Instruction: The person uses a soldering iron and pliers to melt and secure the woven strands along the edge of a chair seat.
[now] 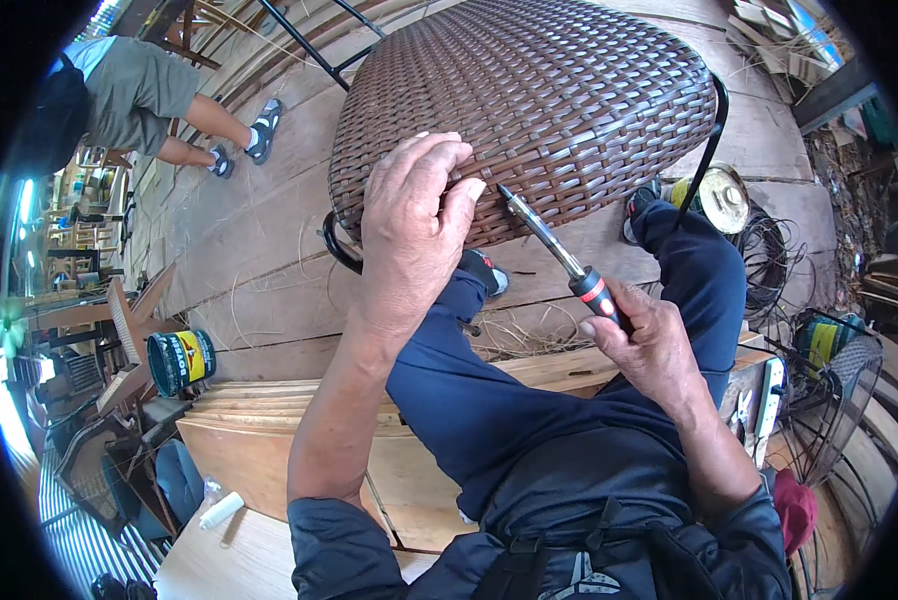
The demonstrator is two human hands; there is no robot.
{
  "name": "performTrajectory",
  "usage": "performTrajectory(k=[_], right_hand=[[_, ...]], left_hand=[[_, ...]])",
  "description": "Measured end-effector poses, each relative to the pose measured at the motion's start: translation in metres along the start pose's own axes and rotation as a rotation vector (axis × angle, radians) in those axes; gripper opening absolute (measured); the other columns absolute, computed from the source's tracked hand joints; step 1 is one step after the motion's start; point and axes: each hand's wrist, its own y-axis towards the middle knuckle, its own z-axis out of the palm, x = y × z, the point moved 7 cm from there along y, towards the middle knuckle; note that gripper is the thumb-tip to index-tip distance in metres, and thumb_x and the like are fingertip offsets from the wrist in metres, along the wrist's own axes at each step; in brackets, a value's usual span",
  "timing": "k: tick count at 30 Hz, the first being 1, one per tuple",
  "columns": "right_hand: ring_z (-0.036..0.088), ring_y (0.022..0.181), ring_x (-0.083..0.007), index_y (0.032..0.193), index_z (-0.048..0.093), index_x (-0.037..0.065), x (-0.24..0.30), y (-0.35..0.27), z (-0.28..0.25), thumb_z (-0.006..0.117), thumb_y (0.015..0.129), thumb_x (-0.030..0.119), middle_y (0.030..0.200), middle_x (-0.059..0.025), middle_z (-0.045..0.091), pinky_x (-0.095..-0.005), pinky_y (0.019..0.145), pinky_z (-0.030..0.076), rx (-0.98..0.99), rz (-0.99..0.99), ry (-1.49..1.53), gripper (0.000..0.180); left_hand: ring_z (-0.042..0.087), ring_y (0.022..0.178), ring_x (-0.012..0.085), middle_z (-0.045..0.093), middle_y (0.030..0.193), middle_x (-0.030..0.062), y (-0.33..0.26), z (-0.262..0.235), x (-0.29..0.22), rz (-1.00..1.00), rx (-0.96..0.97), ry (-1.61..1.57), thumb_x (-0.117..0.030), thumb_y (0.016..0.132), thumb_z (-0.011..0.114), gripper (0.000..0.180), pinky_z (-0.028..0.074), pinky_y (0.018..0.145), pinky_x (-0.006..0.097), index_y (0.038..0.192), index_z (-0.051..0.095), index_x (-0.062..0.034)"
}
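Observation:
A dark brown woven wicker piece (529, 90) on a black metal frame (711, 150) stands before my knees, its rounded edge facing me. My left hand (414, 215) lies against the weave with its fingers bent and the thumb drawn in near them. What the fingers pinch, if anything, is hidden. In my right hand (649, 345) is a soldering iron (554, 245) with a black and red handle and a metal shaft. Its dark tip touches or nearly touches the wicker edge, just right of my left thumb; which one I cannot tell.
Stacked wooden boards (269, 430) lie beneath and beside me. A can (181, 360) stands left, another can (721, 198) right beside a coil of dark strands (764, 260). A fan (839, 390) and a white power strip (769, 395) are at right. Another person (139, 100) stands far left.

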Motion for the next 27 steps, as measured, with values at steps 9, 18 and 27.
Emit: performTrajectory(k=[9, 18, 27], right_hand=[[0.045, 0.062, -0.0109, 0.111, 0.059, -0.003, -0.004, -0.003, -0.002, 0.069, 0.085, 0.013, 0.074, -0.0082, 0.053, -0.0272, 0.057, 0.043, 0.018, 0.011, -0.049, 0.032], [0.045, 0.057, -0.0064, 0.108, 0.051, -0.001, -0.012, -0.042, -0.018, 0.057, 0.096, 0.024, 0.07, 0.0012, 0.049, -0.0217, 0.053, 0.041, -0.114, 0.202, 0.513, 0.028], [0.057, 0.057, -0.0226, 0.101, 0.047, 0.001, 0.011, -0.022, 0.023, 0.048, 0.1, 0.03, 0.067, -0.0105, 0.055, -0.0339, 0.053, 0.045, 0.167, 0.023, 0.124, 0.029]], left_hand=[[0.059, 0.108, 0.0295, 0.063, 0.112, 0.0127, 0.0, 0.0, 0.0, -0.044, 0.019, -0.019, -0.005, 0.077, 0.071, 0.03, 0.044, 0.095, 0.04, 0.106, 0.061, -0.0024], [0.056, 0.111, 0.0324, 0.062, 0.112, 0.0139, 0.004, 0.005, -0.011, -0.02, -0.02, 0.236, -0.021, 0.081, 0.072, 0.036, 0.042, 0.095, 0.042, 0.11, 0.06, -0.0022], [0.063, 0.102, 0.0262, 0.065, 0.111, 0.0134, 0.004, -0.04, 0.037, -0.178, -0.11, -0.119, -0.011, 0.089, 0.063, 0.02, 0.05, 0.09, 0.035, 0.106, 0.065, -0.0007]])
